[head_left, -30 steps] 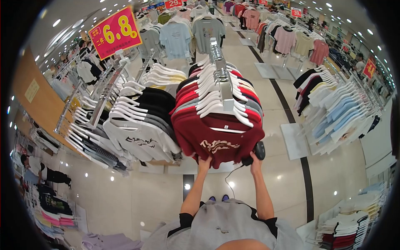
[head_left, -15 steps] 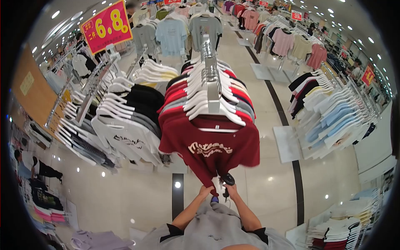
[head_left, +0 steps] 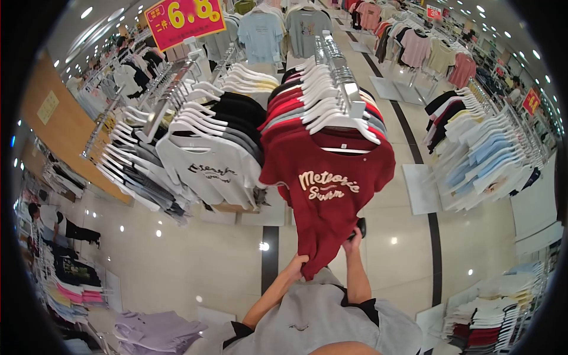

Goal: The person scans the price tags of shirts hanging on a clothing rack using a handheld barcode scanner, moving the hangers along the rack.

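Observation:
A dark red T-shirt [head_left: 331,171] with cream lettering hangs on a white hanger at the front of the middle rack. Its lower part is pulled toward me. My left hand [head_left: 297,267] is closed on the bottom hem, bunching the cloth. At the shirt's lower right edge, my right hand [head_left: 353,244] is closed around a black handheld tool that looks like a garment steamer [head_left: 362,227]. The shirt partly covers the tool, and some of the right fingers are hidden.
A rack of grey and black T-shirts [head_left: 204,168] stands close on the left. On the right is another rack with light blue and white shirts [head_left: 473,160]. A pink price sign [head_left: 185,22] rises at upper left. Folded lilac clothing [head_left: 157,331] lies at lower left.
The shirt front has spread from bunched to flatter, so its lettering reads clearly. My right hand has moved up and right with the black tool, now partly behind the cloth. The view has shifted.

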`<state>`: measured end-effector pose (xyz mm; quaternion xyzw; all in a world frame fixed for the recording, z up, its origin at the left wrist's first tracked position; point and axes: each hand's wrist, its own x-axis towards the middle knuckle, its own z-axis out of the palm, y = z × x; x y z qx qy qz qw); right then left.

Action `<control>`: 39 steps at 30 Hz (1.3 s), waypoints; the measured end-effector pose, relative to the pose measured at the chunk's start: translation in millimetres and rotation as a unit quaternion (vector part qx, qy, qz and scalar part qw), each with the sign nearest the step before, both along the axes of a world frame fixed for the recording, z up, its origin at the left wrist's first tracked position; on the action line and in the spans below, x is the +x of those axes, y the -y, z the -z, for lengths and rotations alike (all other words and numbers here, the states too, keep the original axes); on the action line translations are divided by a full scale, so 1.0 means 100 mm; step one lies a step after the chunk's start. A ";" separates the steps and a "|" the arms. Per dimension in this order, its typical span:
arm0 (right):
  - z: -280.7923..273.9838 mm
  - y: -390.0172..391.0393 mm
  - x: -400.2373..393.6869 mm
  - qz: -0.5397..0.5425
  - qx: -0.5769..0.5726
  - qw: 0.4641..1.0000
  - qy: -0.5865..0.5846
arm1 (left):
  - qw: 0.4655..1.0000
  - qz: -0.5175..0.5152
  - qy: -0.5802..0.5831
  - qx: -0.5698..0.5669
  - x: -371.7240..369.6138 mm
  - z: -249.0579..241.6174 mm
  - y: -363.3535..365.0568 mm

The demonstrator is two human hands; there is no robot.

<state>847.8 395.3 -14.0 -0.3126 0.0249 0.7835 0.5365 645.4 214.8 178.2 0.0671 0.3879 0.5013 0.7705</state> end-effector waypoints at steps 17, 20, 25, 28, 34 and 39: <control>-1.52 1.66 -0.46 -0.135 0.066 0.962 0.229 | 0.997 0.037 -0.060 -0.030 0.01 0.78 0.45; -1.66 1.67 -0.46 -0.244 0.253 0.843 0.408 | 0.894 0.134 -0.374 0.207 0.30 1.17 0.23; -1.99 1.57 -0.33 -0.244 0.408 0.725 0.499 | 0.830 0.246 -0.422 0.267 0.41 1.61 0.03; -1.96 1.62 -0.28 -0.238 0.423 0.665 0.568 | 0.843 0.231 -0.405 0.268 0.48 1.62 0.03; -2.00 1.65 -0.23 -0.224 0.295 0.775 0.512 | 0.869 0.206 -0.352 0.280 0.54 1.49 -0.08; -1.97 1.61 -0.31 -0.232 0.319 0.817 0.421 | 0.882 0.186 -0.323 0.289 0.40 1.22 -0.23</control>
